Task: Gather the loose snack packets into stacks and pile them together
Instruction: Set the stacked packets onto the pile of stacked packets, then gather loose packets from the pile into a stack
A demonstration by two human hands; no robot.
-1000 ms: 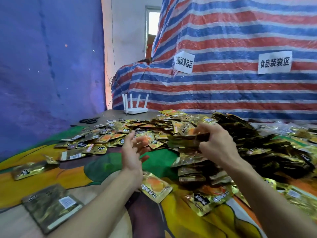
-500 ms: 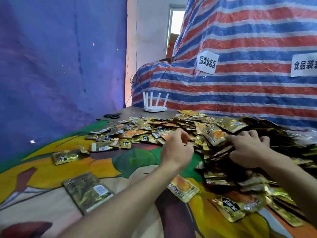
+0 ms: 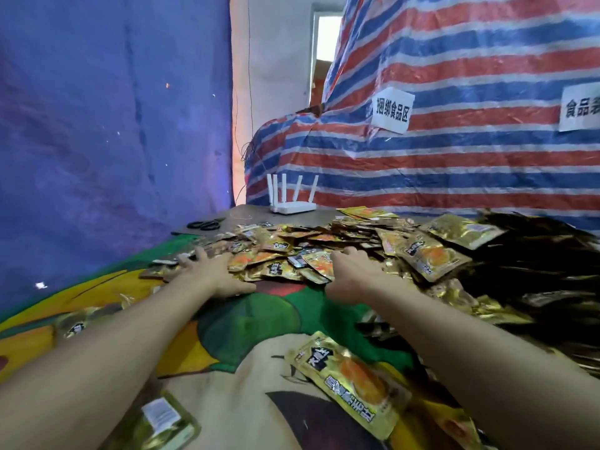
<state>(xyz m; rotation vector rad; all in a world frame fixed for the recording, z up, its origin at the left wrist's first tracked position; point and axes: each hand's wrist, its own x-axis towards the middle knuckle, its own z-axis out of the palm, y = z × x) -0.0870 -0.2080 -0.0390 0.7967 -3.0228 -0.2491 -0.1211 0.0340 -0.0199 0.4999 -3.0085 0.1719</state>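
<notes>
Now my left hand (image 3: 207,271) lies flat, fingers spread, on the packets (image 3: 282,248). My right hand (image 3: 354,274) presses them too, fingers straight.

Daylight burns the doorway (image 3: 326,53) out to pure white. Elsewhere the light is soft and even, with a purple cast on the tarp (image 3: 97,125) at my left. Foil packets (image 3: 422,254) glare gold, and their right side sinks into dark shadow. The wide lens bows the edges, and the bottom edge smears.
</notes>
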